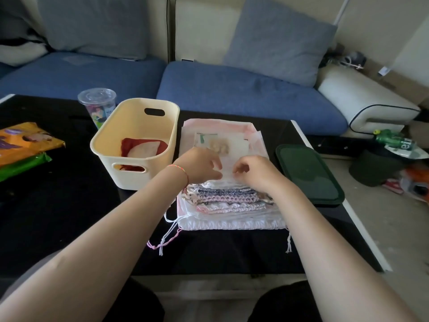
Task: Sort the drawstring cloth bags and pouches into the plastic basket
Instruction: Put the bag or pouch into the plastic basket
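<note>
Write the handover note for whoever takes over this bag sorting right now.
Left hand: fingers curled at the top pouch of the stack of bags, beside the basket; the grip itself is hard to make out.
Right hand: same pouch, fingers curled at its near edge.
Basket: cream plastic, left of the stack on the black table; one red and white pouch lies in it.
Done: that one pouch.
Left: the whole stack, starting with the top pouch. Cords trail off the near edge of the stack.
</note>
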The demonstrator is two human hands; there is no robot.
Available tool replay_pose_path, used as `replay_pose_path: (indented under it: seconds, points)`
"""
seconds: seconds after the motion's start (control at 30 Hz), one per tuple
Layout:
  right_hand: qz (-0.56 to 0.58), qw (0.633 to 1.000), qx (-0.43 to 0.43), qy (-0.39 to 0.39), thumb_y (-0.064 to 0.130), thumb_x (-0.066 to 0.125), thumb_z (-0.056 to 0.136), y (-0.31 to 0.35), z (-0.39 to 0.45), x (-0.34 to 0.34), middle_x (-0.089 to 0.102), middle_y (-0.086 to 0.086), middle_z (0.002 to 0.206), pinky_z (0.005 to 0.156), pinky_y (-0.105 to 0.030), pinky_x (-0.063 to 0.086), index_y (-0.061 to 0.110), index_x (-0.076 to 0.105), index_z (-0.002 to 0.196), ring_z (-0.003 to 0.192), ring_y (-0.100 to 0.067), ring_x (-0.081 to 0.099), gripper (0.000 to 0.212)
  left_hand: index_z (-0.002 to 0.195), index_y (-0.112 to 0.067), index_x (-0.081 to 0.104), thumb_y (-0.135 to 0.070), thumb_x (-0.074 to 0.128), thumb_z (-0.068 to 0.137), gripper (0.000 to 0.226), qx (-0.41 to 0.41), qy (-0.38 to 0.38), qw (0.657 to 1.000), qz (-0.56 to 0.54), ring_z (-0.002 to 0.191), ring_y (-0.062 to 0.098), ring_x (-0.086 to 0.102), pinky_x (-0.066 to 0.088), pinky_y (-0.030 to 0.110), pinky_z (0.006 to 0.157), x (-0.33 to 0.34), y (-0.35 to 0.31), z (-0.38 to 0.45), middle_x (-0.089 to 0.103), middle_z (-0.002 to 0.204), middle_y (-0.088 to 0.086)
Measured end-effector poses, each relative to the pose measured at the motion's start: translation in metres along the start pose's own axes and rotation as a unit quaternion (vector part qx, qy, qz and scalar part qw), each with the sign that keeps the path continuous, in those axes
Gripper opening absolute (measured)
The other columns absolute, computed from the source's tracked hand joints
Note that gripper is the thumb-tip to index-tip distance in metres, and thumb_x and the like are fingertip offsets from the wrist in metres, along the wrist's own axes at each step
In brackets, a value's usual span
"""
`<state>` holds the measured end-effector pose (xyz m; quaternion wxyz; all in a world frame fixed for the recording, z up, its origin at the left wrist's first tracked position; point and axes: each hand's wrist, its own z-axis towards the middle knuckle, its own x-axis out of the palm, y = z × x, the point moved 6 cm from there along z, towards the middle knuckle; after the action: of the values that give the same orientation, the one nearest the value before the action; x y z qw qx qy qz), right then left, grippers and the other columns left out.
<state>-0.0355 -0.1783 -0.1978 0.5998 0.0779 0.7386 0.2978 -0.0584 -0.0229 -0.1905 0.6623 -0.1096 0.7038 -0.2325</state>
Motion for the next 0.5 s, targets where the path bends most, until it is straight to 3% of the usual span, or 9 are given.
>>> replay_pose_path:
  seconds: [0.1,0.23,0.4,0.5]
  points:
    - [-0.012,1.000,0.000,0.028,0.018,0.069,0.088,0.001,-0.001,0.007,0.065,0.003,0.106,0.086,-0.035,0.054,0.019,0.071,0.101,0.098,-0.017,0.062,0.013,0.104,-0.021,0.071,-0.029,0.073,0.081,0.024,-0.007,0.030,0.999,0.031,0.099,0.016,0.059,0.045,0.028,0.093,0.008,0.007,0.000,0.063,0.101,-0.002]
    - [-0.015,0.999,-0.005,0.037,0.021,0.070,0.089,0.002,-0.001,0.007,0.063,0.005,0.108,0.078,-0.025,0.049,0.020,0.071,0.105,0.096,-0.014,0.060,0.015,0.093,-0.017,0.075,-0.028,0.070,0.085,0.014,-0.014,0.020,0.999,0.031,0.097,0.014,0.062,0.046,0.026,0.090,0.009,0.013,0.001,0.068,0.099,-0.006]
    - [0.008,1.000,-0.012,-0.021,0.023,0.063,0.094,0.002,0.002,0.000,0.068,0.002,0.104,0.083,-0.031,0.051,0.014,0.072,0.101,0.095,-0.016,0.063,0.014,0.077,-0.010,0.065,-0.025,0.052,0.091,0.023,-0.031,-0.010,0.998,0.046,0.091,0.025,0.059,0.047,0.030,0.078,0.005,0.016,0.004,0.064,0.087,0.003]
    - [-0.003,0.995,0.002,-0.095,0.025,0.057,0.098,-0.006,0.006,-0.008,0.062,-0.004,0.120,0.080,-0.029,0.044,0.013,0.065,0.117,0.104,-0.019,0.059,0.024,0.092,-0.006,0.068,-0.024,0.052,0.092,0.024,-0.072,-0.051,0.996,0.018,0.093,0.029,0.059,0.048,0.034,0.083,0.007,0.027,0.008,0.064,0.096,0.011]
